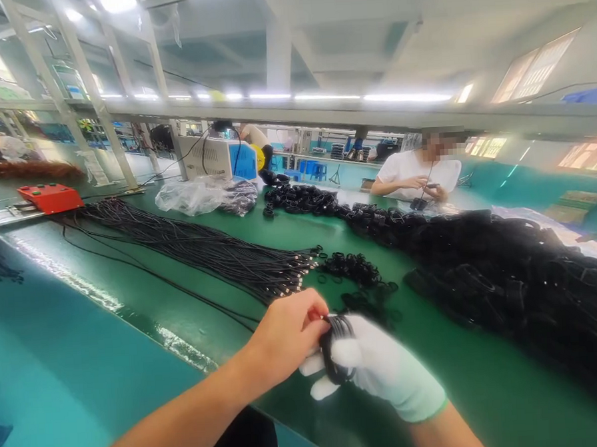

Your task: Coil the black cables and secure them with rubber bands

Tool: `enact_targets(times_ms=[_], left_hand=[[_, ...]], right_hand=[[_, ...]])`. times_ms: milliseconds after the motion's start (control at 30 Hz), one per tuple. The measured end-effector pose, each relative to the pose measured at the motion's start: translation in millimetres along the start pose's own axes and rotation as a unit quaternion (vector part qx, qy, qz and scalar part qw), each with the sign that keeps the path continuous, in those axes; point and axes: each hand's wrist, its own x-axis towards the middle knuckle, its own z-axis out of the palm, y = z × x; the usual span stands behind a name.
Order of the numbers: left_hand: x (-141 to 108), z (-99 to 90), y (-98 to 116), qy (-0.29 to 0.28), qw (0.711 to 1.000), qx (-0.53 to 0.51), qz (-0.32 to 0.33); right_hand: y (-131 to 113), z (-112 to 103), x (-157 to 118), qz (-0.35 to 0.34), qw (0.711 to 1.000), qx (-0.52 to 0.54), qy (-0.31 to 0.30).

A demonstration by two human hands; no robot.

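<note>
My right hand point(370, 360), in a white glove, is closed around a coiled black cable point(331, 355) above the near edge of the table. My bare left hand point(292, 327) pinches at the upper left side of the same coil; its fingertips partly hide what they grip. Just beyond my hands lies a small heap of black rings point(353, 267). A long bundle of straight black cables point(194, 245) stretches away to the left, its metal-tipped ends close to my left hand.
A large pile of coiled black cables point(486, 274) covers the right side of the green table point(183, 323). Toward the back are a clear plastic bag point(192, 197), a red control box point(50, 198) and a white-blue machine point(215, 158). Across the table a co-worker point(416, 174) handles something dark.
</note>
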Motion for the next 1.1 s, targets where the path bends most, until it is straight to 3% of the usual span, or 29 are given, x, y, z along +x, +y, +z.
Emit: enact_targets(times_ms=[200, 367, 533, 633, 700, 833, 933, 1100], left_hand=[[3.1, 15.5, -6.8, 0.014, 0.998, -0.033, -0.06], [9.7, 15.9, -11.1, -0.005, 0.995, 0.059, -0.075], [1.9, 9.5, -12.0, -0.007, 0.992, 0.122, -0.014], [-10.4, 18.6, -18.0, -0.042, 0.985, 0.159, 0.058], [-15.7, 23.7, -21.3, -0.03, 0.979, 0.179, 0.088], [-12.4, 14.1, -19.8, -0.055, 0.992, 0.105, 0.047], [-1.8, 3.1, -16.8, -0.031, 0.998, 0.053, -0.004], [10.1, 11.4, -21.2, -0.008, 0.998, 0.059, 0.009]], right_hand=[[8.7, -2.5, 5.2, -0.026, 0.999, -0.024, 0.03], [12.0, -0.9, 5.8, -0.02, 0.997, -0.056, 0.042], [17.8, -5.5, 8.7, -0.039, 0.996, 0.023, 0.079], [19.7, -3.3, 13.6, -0.082, 0.994, 0.051, 0.058], [18.9, -2.0, 14.3, -0.098, 0.993, 0.045, 0.043], [16.8, -7.2, 7.6, -0.036, 0.997, 0.051, 0.042], [17.2, -9.7, 4.1, 0.024, 0.997, 0.049, 0.047], [11.7, 4.3, 8.9, 0.08, 0.995, 0.009, 0.058]])
